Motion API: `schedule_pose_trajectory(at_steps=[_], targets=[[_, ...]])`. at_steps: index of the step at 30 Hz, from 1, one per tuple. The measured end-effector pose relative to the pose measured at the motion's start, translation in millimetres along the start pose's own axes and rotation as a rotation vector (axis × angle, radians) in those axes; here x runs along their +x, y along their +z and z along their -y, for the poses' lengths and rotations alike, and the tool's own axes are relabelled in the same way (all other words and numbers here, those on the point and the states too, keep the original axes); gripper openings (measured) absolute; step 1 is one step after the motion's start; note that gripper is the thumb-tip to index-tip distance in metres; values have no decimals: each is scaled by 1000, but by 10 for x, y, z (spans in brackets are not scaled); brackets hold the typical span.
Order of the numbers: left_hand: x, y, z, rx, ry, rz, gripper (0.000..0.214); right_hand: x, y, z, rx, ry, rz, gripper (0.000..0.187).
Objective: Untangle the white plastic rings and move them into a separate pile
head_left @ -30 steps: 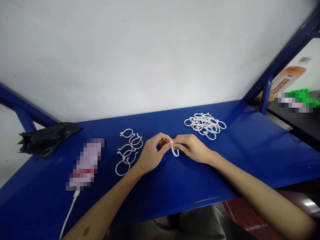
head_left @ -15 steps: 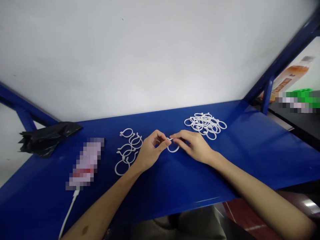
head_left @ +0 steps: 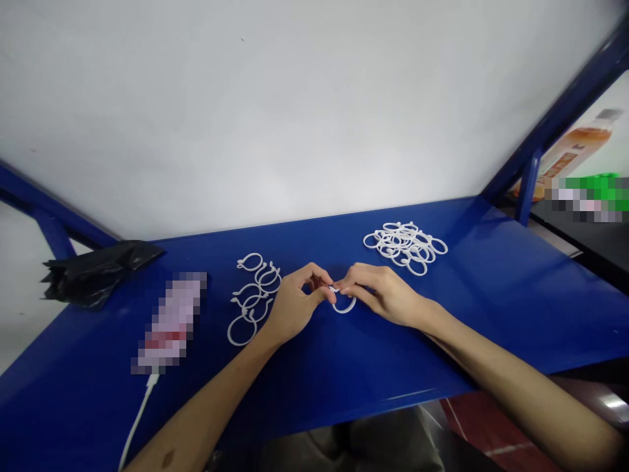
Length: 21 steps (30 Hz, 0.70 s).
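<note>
Between my two hands is a white plastic ring (head_left: 344,309), its round lower part hanging toward me over the blue tabletop. My left hand (head_left: 303,298) pinches the ring's top at the left with thumb and fingers. From the other side, my right hand (head_left: 383,290) pinches the same top part; the fingertips hide the clasp there. Left of my left hand lie several white rings (head_left: 242,330), some with open ends. Beyond my right hand is a pile of white rings (head_left: 403,242), overlapping one another.
A blurred-out flat object (head_left: 171,321) with a white cable (head_left: 135,423) lies at the left. Behind it is a black plastic bag (head_left: 101,272). Blue metal posts (head_left: 528,187) and a white wall (head_left: 314,118) bound the table (head_left: 501,288). A bottle (head_left: 574,154) stands at far right.
Both hands have moved slightly toward me with the white ring, their fingertips still pinched at its top. The loose rings and the pile lie as before.
</note>
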<state>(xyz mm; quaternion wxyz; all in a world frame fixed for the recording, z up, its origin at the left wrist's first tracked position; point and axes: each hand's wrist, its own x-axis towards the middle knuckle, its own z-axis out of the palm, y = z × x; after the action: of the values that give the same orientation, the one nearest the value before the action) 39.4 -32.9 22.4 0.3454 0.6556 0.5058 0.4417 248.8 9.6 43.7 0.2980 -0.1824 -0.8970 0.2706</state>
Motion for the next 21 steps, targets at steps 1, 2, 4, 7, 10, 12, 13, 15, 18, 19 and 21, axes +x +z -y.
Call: schedule_pose_trajectory(at_steps=[1,2,4,7,10,12,13,15,18,19,21], targets=[[6,5,-4,61,25,-1,8,-2,7,-8,-15,-6,1,22],[16,7,-5,150,56,-12,10,-3,13,-25,-35,-3,-10,22],[46,-7,7,423,126,-73,14,3,0,-94,-102,35,-65,22],[84,-95,57,924,165,-219,25,34,-131,-298,-293,165,-249,23],[92,-221,115,1227,94,-290,30,88,-375,-589,-492,364,-443,26],[88,-272,134,1303,40,-254,29,133,-521,-778,-564,476,-460,27],[85,-277,136,1312,23,-214,28,156,-570,-858,-590,528,-453,28],[75,-251,128,1298,19,-132,25,201,-607,-981,-628,641,-438,28],[56,-153,107,1249,95,-68,21,246,-554,-1080,-704,813,-414,25],[48,-117,102,1230,133,-49,20,251,-527,-1099,-739,852,-411,23],[35,-52,93,1176,214,18,19,246,-488,-1124,-804,881,-422,22]])
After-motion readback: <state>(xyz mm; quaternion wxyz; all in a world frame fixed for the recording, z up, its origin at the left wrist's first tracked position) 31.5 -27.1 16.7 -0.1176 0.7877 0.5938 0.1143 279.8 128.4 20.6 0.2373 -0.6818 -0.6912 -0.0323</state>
